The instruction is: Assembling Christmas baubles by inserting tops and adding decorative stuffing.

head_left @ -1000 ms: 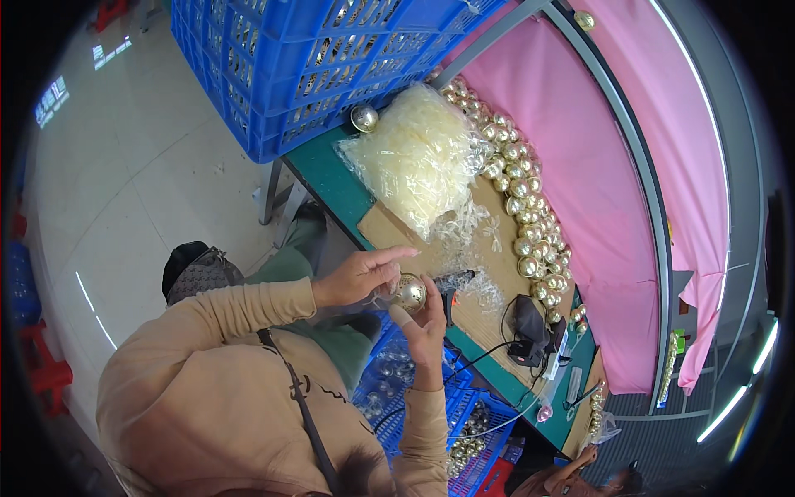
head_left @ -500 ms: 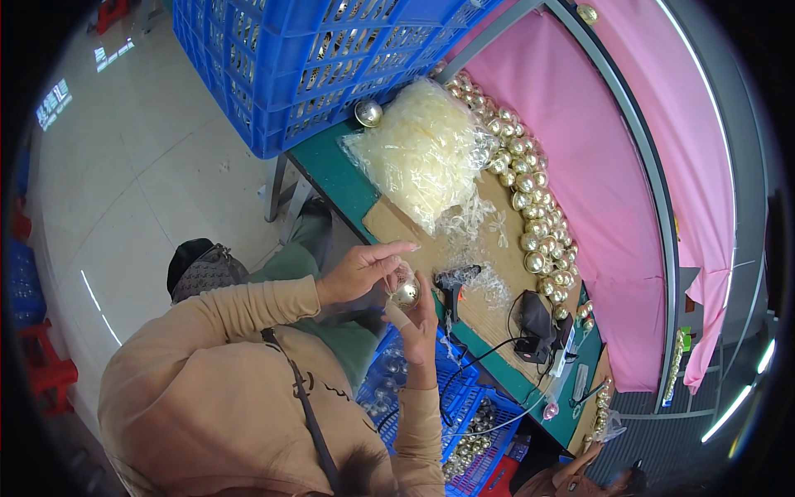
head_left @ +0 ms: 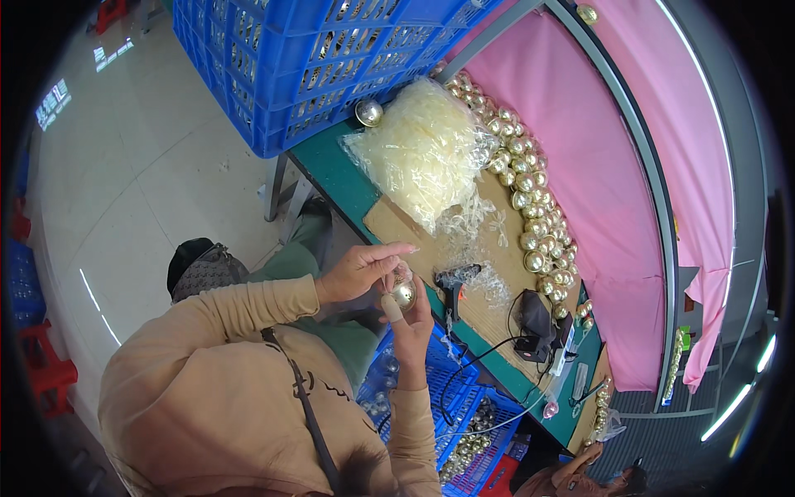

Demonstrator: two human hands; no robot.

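Seeing the right hand point(head_left: 411, 327) cupping a ball point(head_left: 403, 296) by the surface point(head_left: 327, 170)

In the head view I am looking down on the person from afar. The right hand is grasping the ball, its thumb and fingers wrapping round the shiny sides and holding it up by the near edge of the surface. The left hand point(head_left: 358, 272) is hovering close over the ball's top, its index finger stretching out past it. Something pale at its other fingers is too blurred for me, so I cannot tell whether they are gripping anything.

Beyond, I am seeing cardboard point(head_left: 489, 315) covering part of the surface and a black tool point(head_left: 451, 290) lying near the right hand. Farther up, a clear bag point(head_left: 422, 157) is bulging with pale pieces, and a lone sphere point(head_left: 368, 113) is sitting between it and a blue crate point(head_left: 267, 116). A golden heap point(head_left: 538, 228) is running along the pink cloth point(head_left: 609, 248). At bottom right, another person point(head_left: 571, 478) is reaching out an arm.
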